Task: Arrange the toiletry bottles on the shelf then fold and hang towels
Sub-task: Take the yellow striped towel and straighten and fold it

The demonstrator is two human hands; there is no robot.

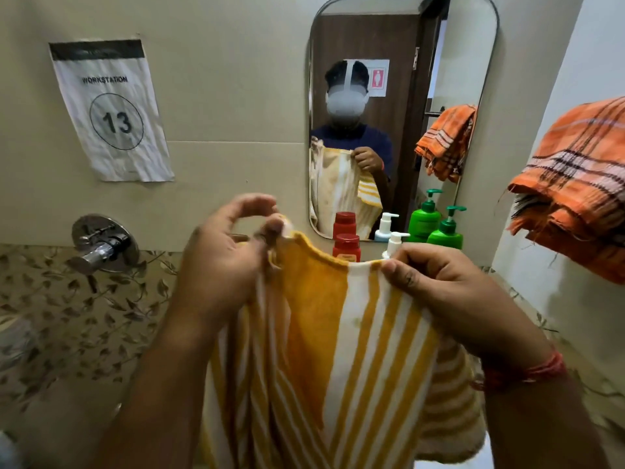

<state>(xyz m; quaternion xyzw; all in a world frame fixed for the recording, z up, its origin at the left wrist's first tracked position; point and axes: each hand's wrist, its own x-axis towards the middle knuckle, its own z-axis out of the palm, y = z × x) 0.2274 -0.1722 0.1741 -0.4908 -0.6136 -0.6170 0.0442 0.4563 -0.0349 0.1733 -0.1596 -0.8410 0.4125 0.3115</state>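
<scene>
Two hands hold the yellow-and-white striped towel up by its top edge, and I watch it hang down between my forearms. My left hand pinches one bunched corner between thumb and fingertips, the other fingers curled loosely above it. My right hand grips the opposite part of the edge, fingers folded over the cloth and thumb pressed in front. Just beyond the hands, against the foot of the mirror, stand the toiletry bottles: a red bottle above the towel's edge, a white pump bottle partly hidden behind my right hand, and a green pump bottle beyond it. An orange checked towel hangs further right of my right hand.
</scene>
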